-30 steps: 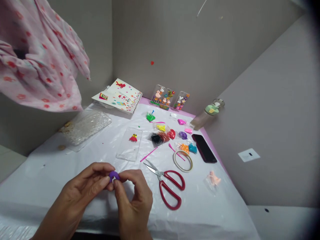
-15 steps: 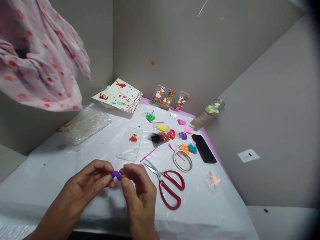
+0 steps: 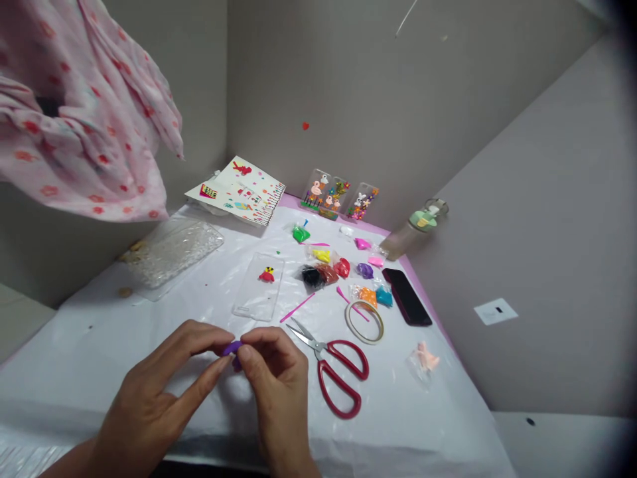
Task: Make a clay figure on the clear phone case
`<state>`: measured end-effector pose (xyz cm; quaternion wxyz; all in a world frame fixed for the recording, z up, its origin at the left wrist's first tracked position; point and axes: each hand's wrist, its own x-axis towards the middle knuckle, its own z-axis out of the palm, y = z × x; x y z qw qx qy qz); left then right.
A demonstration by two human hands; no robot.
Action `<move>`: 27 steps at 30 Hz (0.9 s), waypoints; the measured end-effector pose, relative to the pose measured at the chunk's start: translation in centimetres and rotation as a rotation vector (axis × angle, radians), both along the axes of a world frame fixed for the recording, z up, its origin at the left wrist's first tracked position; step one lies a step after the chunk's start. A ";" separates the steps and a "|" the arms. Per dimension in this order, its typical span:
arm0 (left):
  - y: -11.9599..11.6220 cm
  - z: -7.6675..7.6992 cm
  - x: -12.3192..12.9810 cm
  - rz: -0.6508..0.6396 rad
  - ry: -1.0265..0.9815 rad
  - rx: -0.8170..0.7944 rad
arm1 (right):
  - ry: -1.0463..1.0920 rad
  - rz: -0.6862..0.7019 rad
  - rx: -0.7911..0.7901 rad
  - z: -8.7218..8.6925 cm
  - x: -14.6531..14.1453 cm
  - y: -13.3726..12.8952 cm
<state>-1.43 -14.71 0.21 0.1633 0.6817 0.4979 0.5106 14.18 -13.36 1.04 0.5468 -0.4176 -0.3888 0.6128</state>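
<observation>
A small piece of purple modelling clay is pinched between both hands above the near part of the table. My left hand grips its left end between thumb and fingertips. The thumb and forefinger of my right hand close on its other end and partly hide it. Beyond the hands lies a clear phone case bearing a small red and yellow clay figure. Close to my right hand are red-handled scissors, blades apart, and a pink modelling tool.
Several bags of coloured clay, such as the red clay, lie mid-table near a tape roll and a black phone. Decorated cases lean on the back wall beside a bottle. Pink cloth hangs at upper left.
The purple clay was arched between the fingertips and is now more covered by them. My left fingers have stretched out, and the hands are closer together.
</observation>
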 end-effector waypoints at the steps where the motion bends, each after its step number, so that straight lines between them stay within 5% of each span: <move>1: 0.1 0.0 0.0 0.004 0.023 0.030 | 0.008 0.007 -0.014 -0.1 -0.1 -0.1; 11: 0.1 -1.1 -0.8 -0.059 0.105 0.093 | 0.074 0.031 -0.049 0.0 -0.5 0.0; 27: -0.6 -1.5 -1.0 0.043 0.102 0.096 | 0.070 -0.009 -0.068 -0.2 -0.7 -0.3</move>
